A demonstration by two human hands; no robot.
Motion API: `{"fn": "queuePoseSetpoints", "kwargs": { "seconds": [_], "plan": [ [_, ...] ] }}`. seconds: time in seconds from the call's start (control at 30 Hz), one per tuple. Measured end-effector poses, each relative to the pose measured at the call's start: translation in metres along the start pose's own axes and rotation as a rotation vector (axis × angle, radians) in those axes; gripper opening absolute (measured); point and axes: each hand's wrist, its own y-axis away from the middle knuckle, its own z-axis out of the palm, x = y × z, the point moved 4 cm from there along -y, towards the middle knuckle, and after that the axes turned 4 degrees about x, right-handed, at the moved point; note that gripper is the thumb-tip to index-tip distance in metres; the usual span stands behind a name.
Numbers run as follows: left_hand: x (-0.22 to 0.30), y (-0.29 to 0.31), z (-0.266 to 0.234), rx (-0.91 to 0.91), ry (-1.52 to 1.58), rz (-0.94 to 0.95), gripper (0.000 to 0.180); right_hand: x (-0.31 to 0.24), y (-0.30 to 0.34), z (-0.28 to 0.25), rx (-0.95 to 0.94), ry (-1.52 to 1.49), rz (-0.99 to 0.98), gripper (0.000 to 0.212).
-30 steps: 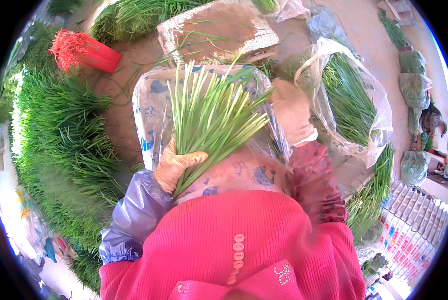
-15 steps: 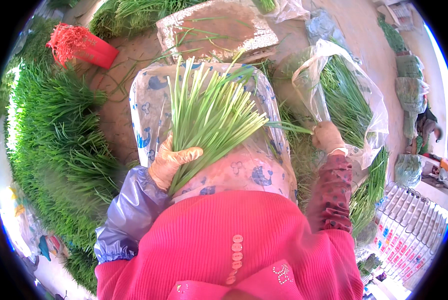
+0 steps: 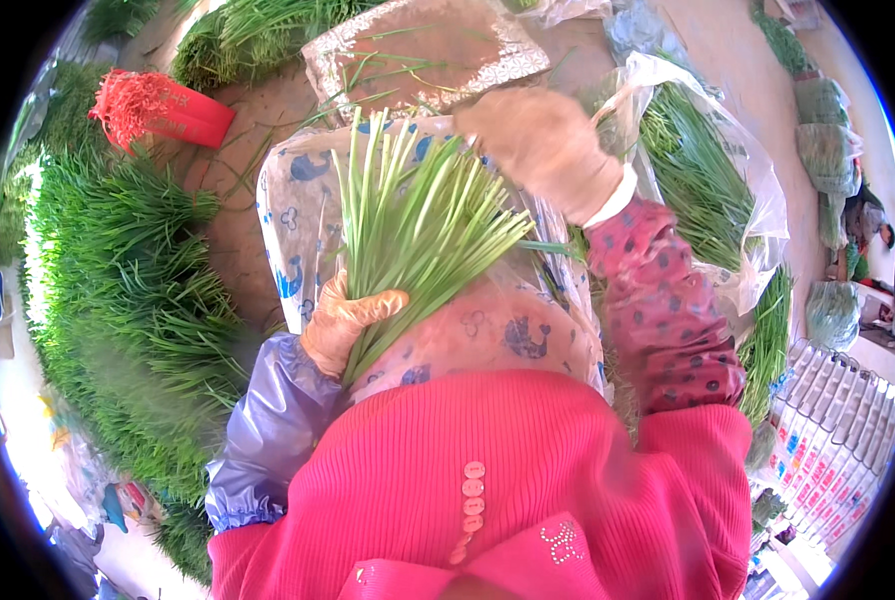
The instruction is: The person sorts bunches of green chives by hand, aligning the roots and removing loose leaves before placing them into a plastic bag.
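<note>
My left hand (image 3: 342, 328), in a pale thin glove, is closed round the lower part of a bunch of chives (image 3: 413, 225). The pale stem ends fan out away from me, over my lap. A clear plastic sheet with blue prints (image 3: 308, 165) covers my lap beneath the bunch. My right hand (image 3: 543, 145), also gloved, is above the far right side of the bunch, close to its stem ends. Motion smears its fingers, so whether they hold anything does not show. Below that wrist a loose green blade (image 3: 548, 246) sticks out to the right.
Piled chives (image 3: 118, 290) line the left side. A red box of red ties (image 3: 183, 115) stands beyond them. Ahead lies a worn, dirt-covered board (image 3: 523, 55) with scattered blades. At right is an open clear bag of chives (image 3: 703, 165); white racks (image 3: 833, 440) stand farther back.
My right hand has swung inward and away from me, from beside the clear bag to over the bunch's far right side. The stalks it held out at the right no longer show there. The left hand keeps its grip.
</note>
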Motion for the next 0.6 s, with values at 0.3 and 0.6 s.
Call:
{"fn": "queuePoseSetpoints", "kwargs": {
  "seconds": [0.3, 0.6],
  "plan": [
    [-0.005, -0.005, 0.005, -0.065, -0.144, -0.022, 0.038, 0.012, 0.018, -0.003, 0.149, -0.069, 0.238, 0.016],
    [-0.015, -0.004, -0.006, 0.016, 0.017, -0.005, 0.037, 0.053, 0.048, -0.065, -0.103, 0.13, 0.793, 0.035]
  ]
}}
